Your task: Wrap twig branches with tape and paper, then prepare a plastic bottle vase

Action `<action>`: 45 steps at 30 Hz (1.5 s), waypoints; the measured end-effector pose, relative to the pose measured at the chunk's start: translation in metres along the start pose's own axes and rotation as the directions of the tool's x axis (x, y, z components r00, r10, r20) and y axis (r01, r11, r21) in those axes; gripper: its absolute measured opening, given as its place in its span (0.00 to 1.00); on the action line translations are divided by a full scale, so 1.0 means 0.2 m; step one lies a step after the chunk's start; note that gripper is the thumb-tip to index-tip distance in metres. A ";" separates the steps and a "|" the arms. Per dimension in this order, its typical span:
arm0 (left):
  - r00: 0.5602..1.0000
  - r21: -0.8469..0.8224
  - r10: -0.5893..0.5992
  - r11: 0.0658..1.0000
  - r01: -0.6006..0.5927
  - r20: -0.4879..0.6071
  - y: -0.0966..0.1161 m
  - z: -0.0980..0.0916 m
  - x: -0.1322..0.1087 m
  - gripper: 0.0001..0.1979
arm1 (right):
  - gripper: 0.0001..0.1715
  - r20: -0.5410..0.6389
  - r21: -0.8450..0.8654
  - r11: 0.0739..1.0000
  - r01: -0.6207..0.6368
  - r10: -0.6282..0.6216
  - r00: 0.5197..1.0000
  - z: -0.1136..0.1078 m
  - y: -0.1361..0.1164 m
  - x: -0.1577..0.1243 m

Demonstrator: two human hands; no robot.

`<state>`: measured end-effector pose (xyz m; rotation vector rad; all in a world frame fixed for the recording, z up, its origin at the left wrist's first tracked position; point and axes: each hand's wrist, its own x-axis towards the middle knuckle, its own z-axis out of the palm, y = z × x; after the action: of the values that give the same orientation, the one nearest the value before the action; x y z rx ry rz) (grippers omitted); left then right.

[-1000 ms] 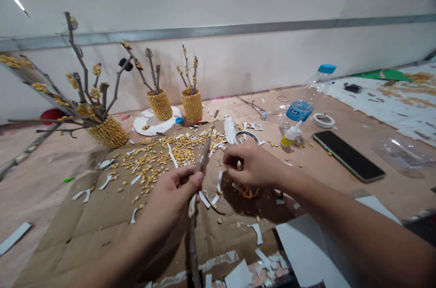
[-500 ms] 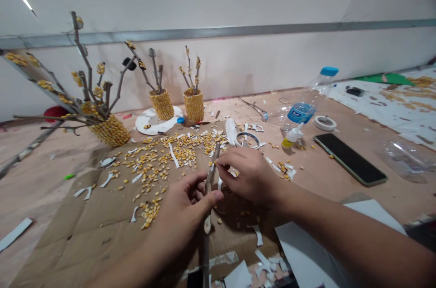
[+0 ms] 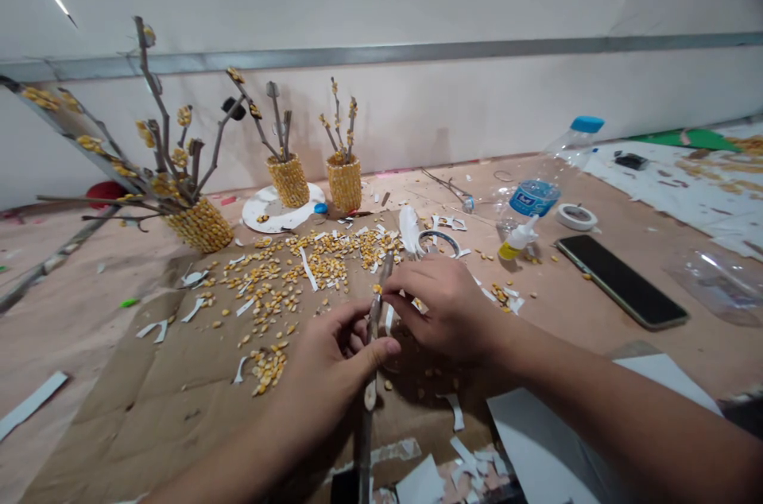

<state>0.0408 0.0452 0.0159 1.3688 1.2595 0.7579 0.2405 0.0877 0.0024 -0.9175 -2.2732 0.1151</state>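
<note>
A thin brown twig (image 3: 373,325) stands tilted upward over the cardboard, and my left hand (image 3: 334,357) is closed around its middle. My right hand (image 3: 444,305) meets the twig's upper part in a pinch. At those fingertips a yellow corn kernel (image 3: 377,290) lies against the bark, partly covered by the fingers. Loose corn kernels (image 3: 268,369) are spread over the cardboard (image 3: 155,393), left of and beyond my hands. White paper scraps (image 3: 470,456) lie close to me, below the right forearm.
Kernel-covered pots (image 3: 344,184) holding twigs stand along the back. At right are a clear plastic bottle (image 3: 536,194), a small glue bottle (image 3: 517,240), a white tape roll (image 3: 576,216) and a phone (image 3: 623,280). A tape ring (image 3: 439,243) sits beyond my right hand.
The whole view has shifted slightly, so everything appears a little further right. Both hands keep their places on the twig, with the right fingertips still at the kernel.
</note>
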 end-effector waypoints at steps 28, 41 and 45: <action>0.989 -0.364 0.012 0.929 -0.066 -0.149 0.01 -0.01 -0.01 0.17 | 0.24 0.514 0.554 0.508 -0.660 0.415 0.751 0.05 -0.12 -0.01; 0.832 0.290 0.466 0.876 -0.386 -0.302 -0.06 -0.08 0.02 0.11 | 0.22 0.603 0.654 0.379 -0.654 0.259 0.754 -0.04 -0.18 -0.03; 0.796 0.565 0.593 0.700 -0.436 -0.121 0.04 -0.26 0.09 0.10 | 0.23 0.629 0.666 0.300 -0.684 0.267 0.730 -0.09 -0.11 0.00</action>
<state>-0.0003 0.0785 0.0308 2.1830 1.3737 1.1017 0.2385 0.0688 0.0229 -0.9811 -1.6876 1.7761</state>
